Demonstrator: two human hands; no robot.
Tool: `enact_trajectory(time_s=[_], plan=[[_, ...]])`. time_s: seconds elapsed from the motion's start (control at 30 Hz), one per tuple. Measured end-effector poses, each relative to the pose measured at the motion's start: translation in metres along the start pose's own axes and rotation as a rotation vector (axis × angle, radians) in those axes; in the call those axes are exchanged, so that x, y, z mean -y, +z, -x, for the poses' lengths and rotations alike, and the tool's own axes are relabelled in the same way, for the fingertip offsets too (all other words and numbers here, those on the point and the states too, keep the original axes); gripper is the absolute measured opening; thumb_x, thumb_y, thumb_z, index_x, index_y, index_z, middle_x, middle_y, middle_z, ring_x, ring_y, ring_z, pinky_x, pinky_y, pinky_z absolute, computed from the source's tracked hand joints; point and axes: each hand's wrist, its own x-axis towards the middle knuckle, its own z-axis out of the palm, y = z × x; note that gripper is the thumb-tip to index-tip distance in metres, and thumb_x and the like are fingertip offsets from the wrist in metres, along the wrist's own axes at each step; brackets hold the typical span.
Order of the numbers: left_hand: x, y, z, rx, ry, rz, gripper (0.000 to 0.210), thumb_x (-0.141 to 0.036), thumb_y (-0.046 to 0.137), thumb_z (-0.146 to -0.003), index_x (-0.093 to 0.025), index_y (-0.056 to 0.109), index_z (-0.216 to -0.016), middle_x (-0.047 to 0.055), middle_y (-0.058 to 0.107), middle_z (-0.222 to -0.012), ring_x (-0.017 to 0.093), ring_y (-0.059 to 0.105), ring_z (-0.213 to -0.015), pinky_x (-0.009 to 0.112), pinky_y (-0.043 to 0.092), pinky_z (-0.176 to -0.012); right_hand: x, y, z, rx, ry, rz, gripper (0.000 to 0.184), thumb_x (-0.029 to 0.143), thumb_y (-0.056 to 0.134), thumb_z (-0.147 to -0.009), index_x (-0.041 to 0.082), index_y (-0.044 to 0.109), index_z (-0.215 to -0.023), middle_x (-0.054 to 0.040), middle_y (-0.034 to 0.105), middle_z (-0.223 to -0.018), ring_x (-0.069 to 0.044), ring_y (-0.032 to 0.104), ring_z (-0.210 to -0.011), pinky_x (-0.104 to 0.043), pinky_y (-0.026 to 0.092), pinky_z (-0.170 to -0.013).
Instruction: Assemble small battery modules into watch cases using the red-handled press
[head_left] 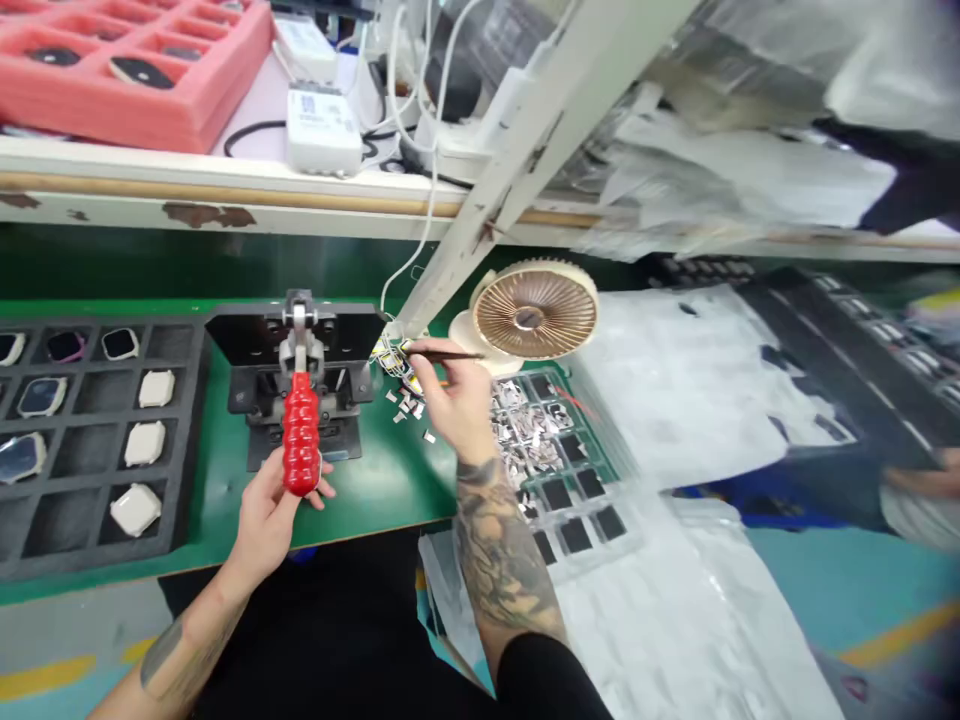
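My left hand is below the red ribbed handle of a black toggle-clamp fixture. Its fingers curl behind the handle's lower end, and whatever they hold is mostly hidden. My right hand grips dark, slim tweezers beside a tangled heap of small yellow, white and black parts. Several small silvery pieces lie loose on the green mat between the fixture and my right hand.
A dark foam tray with watch bodies lies left. Right of my arm, a clear compartment tray holds black squares and silvery pieces. A fan stands behind it. A shelf post slants overhead. Another person's arm shows far right.
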Motion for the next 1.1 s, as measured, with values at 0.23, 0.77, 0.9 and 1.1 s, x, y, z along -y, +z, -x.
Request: enact_trajectory(time_s=[0.23, 0.77, 0.9, 1.1], plan=[[-0.009, 0.005, 0.002, -0.07, 0.016, -0.093, 0.032, -0.045, 0.075, -0.105, -0.022, 0.07, -0.127, 0.013, 0.084, -0.117, 0.024, 0.08, -0.082, 0.037, 0.064, -0.071, -0.006, 0.041, 0.071, 0.025, -0.122, 0.239, 0.024, 0.026, 0.06, -0.112, 0.028, 0.078, -0.127, -0.0067, 0.075, -0.109, -0.021, 0.071, -0.101, -0.041, 0.06, -0.091], [0.003, -0.003, -0.001, 0.017, 0.064, -0.151, 0.036, -0.042, 0.074, -0.106, -0.019, 0.066, -0.132, 0.014, 0.083, -0.12, 0.021, 0.08, -0.084, 0.033, 0.066, -0.076, -0.066, -0.107, 0.04, 0.437, 0.257, 1.064, 0.027, 0.02, 0.057, -0.109, 0.02, 0.083, -0.115, -0.013, 0.072, -0.116, -0.027, 0.061, -0.112, -0.039, 0.047, -0.099], [0.006, -0.004, 0.0, 0.005, 0.055, -0.152, 0.033, -0.042, 0.075, -0.106, -0.02, 0.063, -0.128, 0.014, 0.083, -0.122, 0.021, 0.081, -0.085, 0.035, 0.065, -0.078, -0.077, -0.102, 0.022, 0.557, 0.259, 1.098, 0.02, 0.017, 0.061, -0.105, 0.019, 0.081, -0.104, -0.0107, 0.07, -0.11, -0.023, 0.063, -0.105, -0.033, 0.045, -0.092], [0.006, -0.006, 0.001, 0.035, 0.055, -0.18, 0.024, -0.04, 0.07, -0.109, -0.02, 0.061, -0.119, 0.015, 0.082, -0.124, 0.022, 0.079, -0.088, 0.036, 0.063, -0.082, -0.079, -0.086, 0.03, 0.544, 0.243, 1.189, 0.024, 0.011, 0.054, -0.104, 0.012, 0.075, -0.113, -0.0178, 0.065, -0.121, -0.026, 0.062, -0.104, -0.036, 0.042, -0.087]])
